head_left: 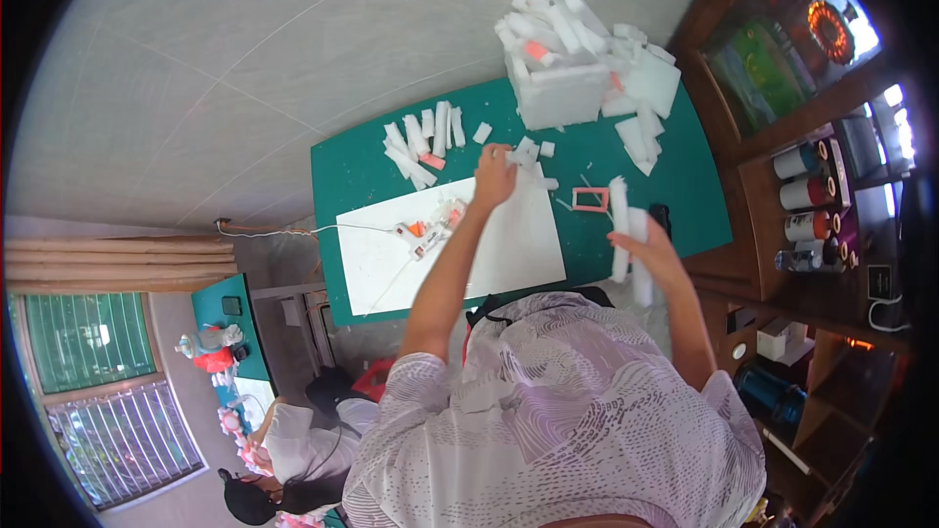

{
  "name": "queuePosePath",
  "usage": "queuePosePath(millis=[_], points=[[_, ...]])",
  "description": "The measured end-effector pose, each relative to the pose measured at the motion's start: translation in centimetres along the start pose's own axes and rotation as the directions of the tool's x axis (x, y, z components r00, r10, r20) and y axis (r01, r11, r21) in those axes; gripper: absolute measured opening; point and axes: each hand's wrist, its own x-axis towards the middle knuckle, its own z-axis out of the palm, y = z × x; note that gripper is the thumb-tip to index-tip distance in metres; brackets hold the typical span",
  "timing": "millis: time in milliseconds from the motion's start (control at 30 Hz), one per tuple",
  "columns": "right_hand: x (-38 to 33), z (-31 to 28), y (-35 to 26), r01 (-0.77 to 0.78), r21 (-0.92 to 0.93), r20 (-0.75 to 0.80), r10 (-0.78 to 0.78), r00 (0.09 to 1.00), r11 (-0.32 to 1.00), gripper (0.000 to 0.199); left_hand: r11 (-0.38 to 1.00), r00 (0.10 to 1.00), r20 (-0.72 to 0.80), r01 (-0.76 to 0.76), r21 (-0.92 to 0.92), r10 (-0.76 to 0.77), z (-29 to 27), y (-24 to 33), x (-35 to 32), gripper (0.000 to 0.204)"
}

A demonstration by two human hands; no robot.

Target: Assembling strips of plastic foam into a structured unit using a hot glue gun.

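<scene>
My right hand (653, 256) grips long white foam strips (620, 220) upright at the table's near right edge. Over the far edge of a white board (528, 249), my left hand (496, 177) has its fingers curled in beside small white foam blocks (526, 150); whatever they hold is hidden. A pink rectangular frame (591, 209) lies between the hands, with thin white sticks near it. On the board rests a white and orange glue gun (421, 242), its cord running off to the left.
Foam strips (440, 127) lie in a row at the far left of the green table (352, 171). A foam box (558, 98) heaped with offcuts stands far right. Wooden shelves (758, 225) border the right side. A co-worker (298, 445) sits at another table on the left.
</scene>
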Motion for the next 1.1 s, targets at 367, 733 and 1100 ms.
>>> queuePosePath(millis=[367, 733, 1100], points=[[7.0, 9.2, 5.1, -0.028, 0.365, 0.099, -0.009, 0.995, 0.931, 0.048, 0.531, 0.856, 0.498, 0.489, -0.692, -0.139, 0.3, 6.7, -10.5, 0.067], [13.8, 18.8, -1.8, 0.544, -0.321, 0.590, -0.285, 0.755, 0.775, 0.084, 0.745, 0.930, 0.135, 0.356, -0.564, -0.343, -9.4, -5.0, -6.0, 0.057], [13.2, 11.4, -8.2, 0.369, -0.365, 0.182, -0.323, 0.929, 0.855, 0.047, 0.817, 0.814, -0.155, 0.573, 0.065, -0.560, -15.5, -25.1, 1.4, 0.068]])
